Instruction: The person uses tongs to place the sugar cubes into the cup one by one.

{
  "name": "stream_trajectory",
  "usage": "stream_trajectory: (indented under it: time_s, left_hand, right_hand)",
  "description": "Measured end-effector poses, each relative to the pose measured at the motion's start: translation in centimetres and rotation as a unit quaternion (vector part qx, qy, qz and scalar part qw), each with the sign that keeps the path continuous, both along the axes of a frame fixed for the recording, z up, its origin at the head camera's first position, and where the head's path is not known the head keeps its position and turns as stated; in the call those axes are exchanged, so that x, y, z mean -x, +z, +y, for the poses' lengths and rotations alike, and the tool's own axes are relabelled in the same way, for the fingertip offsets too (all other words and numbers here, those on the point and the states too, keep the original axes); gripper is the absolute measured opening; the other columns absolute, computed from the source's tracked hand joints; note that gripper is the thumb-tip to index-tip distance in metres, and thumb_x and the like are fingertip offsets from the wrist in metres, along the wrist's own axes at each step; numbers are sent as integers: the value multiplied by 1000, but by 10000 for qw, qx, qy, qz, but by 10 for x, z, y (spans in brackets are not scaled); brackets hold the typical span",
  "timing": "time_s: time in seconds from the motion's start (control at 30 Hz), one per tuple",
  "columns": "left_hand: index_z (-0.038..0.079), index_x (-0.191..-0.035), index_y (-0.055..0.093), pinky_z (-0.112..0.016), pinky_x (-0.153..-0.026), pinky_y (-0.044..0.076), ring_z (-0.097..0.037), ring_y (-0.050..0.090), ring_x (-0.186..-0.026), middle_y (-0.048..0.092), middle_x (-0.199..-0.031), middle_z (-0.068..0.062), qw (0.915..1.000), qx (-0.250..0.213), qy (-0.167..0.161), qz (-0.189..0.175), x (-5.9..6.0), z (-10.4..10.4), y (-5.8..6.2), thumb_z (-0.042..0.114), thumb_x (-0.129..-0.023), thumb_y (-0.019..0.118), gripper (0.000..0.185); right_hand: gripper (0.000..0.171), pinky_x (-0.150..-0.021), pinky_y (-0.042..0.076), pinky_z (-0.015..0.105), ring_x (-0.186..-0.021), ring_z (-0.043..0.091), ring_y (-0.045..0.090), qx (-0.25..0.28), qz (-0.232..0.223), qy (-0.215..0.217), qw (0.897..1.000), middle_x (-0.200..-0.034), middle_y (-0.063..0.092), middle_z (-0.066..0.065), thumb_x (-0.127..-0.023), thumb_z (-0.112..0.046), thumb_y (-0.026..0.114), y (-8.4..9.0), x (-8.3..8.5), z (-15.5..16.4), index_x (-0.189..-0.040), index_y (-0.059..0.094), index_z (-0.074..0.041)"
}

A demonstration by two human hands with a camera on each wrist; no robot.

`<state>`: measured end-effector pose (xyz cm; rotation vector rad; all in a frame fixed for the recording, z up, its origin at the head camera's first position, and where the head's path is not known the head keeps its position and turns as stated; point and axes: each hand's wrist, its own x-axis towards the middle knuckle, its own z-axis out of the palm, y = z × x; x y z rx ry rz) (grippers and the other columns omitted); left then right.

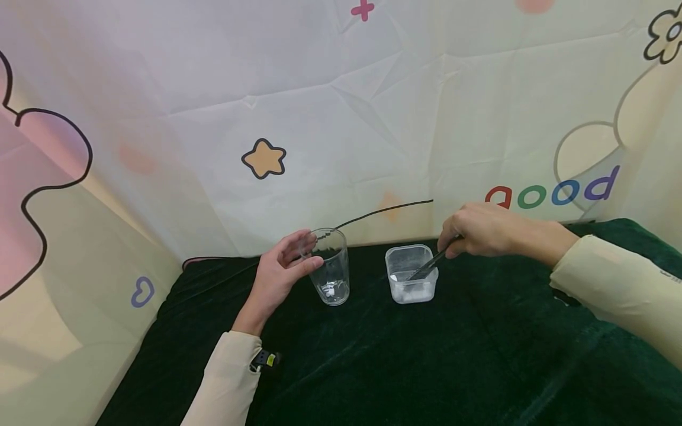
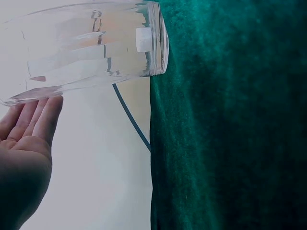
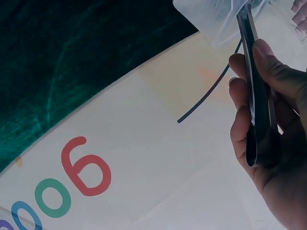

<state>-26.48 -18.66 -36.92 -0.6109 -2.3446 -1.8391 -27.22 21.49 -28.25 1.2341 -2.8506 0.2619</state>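
A tall clear glass (image 1: 342, 269) stands upright on the dark green cloth. My left hand (image 1: 277, 266) grips its upper part, thumb on the near side and fingers round the far side. A small white cube (image 2: 143, 40) lies at the glass's bottom in the left wrist view. To the right is a clear plastic box (image 1: 392, 260) with white pieces (image 1: 414, 292) in it. My right hand (image 1: 482, 229) holds metal tongs (image 3: 261, 115) between thumb and fingers. The tongs slant down to the left, their tips inside the box. Whether the tips hold a piece, I cannot tell.
Dark green velvety cloth (image 1: 426, 367) covers the table. Close behind the glass and box hangs a pale printed backdrop (image 1: 341, 142) with a star, coloured letters and a thin black line. It also encloses the left side.
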Motion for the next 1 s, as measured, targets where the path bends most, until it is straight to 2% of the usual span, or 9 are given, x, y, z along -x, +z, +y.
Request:
stream_trajectory:
  time_s: [0.2,0.43,0.63,1.0]
  left_hand:
    - [7,-155,50,-32,-110,49,-19,57,-139,60,-151,-5,10000,-7,-1,30,0,0,1,16,-101,75,60]
    - [8,-155,50,-33,-110,50,-23,57,-139,60,-152,-8,10000,-53,-30,-2,-3,1,2,16,-100,76,61]
    - [9,-155,50,-31,-110,49,-21,56,-140,59,-153,-7,9999,-85,-58,13,-1,1,2,15,-101,75,59]
    - [5,-156,48,-32,-109,50,-25,56,-140,58,-153,-10,9999,-72,-79,54,-1,0,2,13,-100,76,63]
  right_hand:
    - [18,-81,63,46,-89,19,73,12,-137,36,9999,-101,78,0,-89,-15,87,0,2,-2,-107,84,-12]
    - [19,-78,63,42,-88,19,72,-22,-205,76,9998,-101,78,0,-90,-14,87,-4,2,-7,-108,84,-10]
    - [13,-76,61,41,-85,14,69,-86,-94,15,9999,-98,76,-5,-92,-13,84,-3,1,-8,-105,84,-13]
    - [15,-74,60,39,-82,13,67,97,190,-150,9997,-98,77,-4,-89,-12,87,-5,-2,-3,-104,85,-13]
